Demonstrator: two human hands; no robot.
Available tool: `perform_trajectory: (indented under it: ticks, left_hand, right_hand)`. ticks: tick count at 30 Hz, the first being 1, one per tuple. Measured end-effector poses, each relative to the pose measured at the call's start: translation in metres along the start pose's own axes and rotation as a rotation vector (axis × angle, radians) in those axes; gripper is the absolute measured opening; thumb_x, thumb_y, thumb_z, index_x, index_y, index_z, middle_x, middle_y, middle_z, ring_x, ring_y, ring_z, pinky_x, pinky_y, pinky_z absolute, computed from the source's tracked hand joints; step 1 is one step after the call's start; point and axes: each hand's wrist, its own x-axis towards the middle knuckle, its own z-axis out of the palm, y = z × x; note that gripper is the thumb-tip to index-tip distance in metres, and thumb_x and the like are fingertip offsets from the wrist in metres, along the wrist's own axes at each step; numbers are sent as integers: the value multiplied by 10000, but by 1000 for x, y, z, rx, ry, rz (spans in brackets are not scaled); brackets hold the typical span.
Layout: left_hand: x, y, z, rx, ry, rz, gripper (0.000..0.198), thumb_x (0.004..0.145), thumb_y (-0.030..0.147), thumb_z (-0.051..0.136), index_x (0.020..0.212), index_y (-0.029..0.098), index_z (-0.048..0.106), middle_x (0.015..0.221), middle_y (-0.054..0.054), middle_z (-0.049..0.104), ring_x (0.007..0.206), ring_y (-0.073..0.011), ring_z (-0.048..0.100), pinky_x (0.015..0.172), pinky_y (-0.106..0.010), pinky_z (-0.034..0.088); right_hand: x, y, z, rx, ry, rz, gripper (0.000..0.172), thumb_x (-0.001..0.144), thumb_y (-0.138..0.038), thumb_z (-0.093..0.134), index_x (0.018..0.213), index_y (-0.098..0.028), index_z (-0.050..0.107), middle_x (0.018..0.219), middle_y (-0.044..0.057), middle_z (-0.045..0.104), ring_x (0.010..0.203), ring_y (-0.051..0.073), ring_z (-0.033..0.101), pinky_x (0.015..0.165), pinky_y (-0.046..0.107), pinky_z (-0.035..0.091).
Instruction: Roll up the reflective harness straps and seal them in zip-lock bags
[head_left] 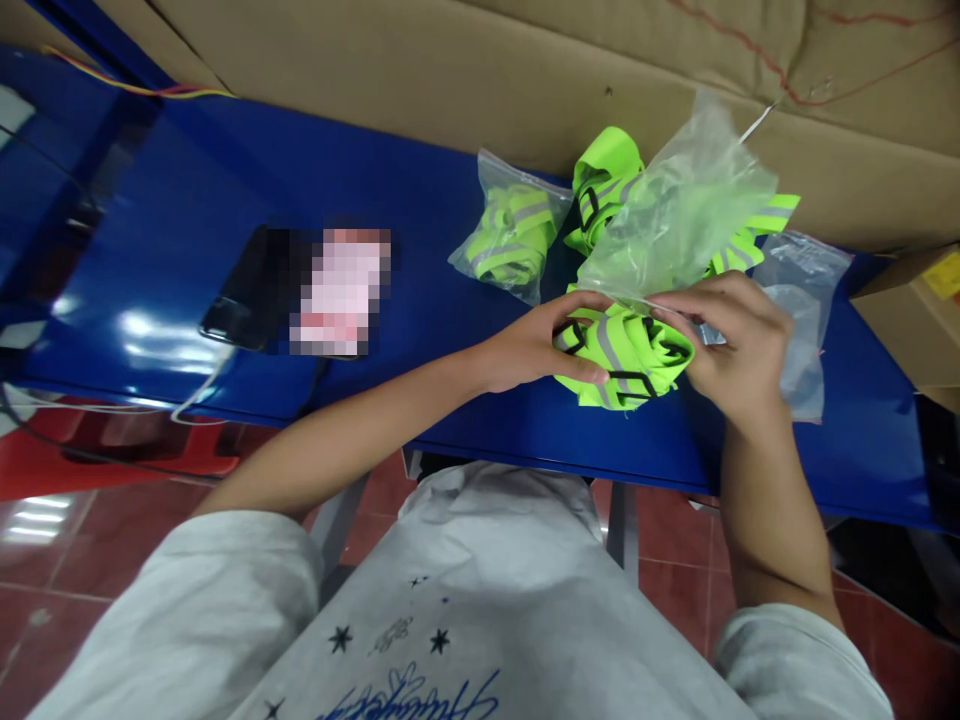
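Neon-green folded vest (626,362) sits at the blue table's (420,260) near edge, its long axis running left to right between your hands. Your left hand (534,345) grips its left end. Your right hand (739,340) pinches a clear bag (679,215) just behind it. The bag's mouth is hard to make out.

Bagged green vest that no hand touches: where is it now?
Head view: the bagged vest lies on the blue table near the cardboard, left of the loose vests and beyond the left hand, which grips a folded vest with the right hand.
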Motion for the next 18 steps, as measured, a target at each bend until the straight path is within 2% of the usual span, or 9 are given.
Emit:
perform_trajectory:
  ticks: [4,10,15,18]
  left_hand:
    - [2,-2,0,-120,61,-30,796,488,242,1093,1205,248,749,1201,-39,760,1203,-259,684,1113,-426,523]
    - [0,0,3,-105,11,-74,668,551,287,1072,1151,174,802,1180,-70,795,1130,-258,719,1106,-442,537]
    - [0,0,3,-134,119,-144,701,533,303,1080,1142,173,759,1108,-62,790,1029,-240,739,1006,-421,573]
    - [0,0,4,-210,177,-139,662,554,328,1079,1085,197,707,1057,-25,768,948,-199,737,949,-394,583]
  right_hand:
    - [0,0,0,20,-12,-25,240,1066,-318,643,1199,-397,826,952,32,755,879,240,731,803,441,605]
    - [5,-1,-2,110,26,-34,162,988,-244,774,1108,-325,847,925,23,756,804,184,717,704,354,571]
    - [6,-10,-1,170,20,-35,267,947,-178,813,1137,-363,848,939,12,735,808,176,707,717,349,580]
    - [3,-11,0,56,10,-104,345,967,-141,768,1224,-361,834,981,21,727,852,179,712,752,342,592]
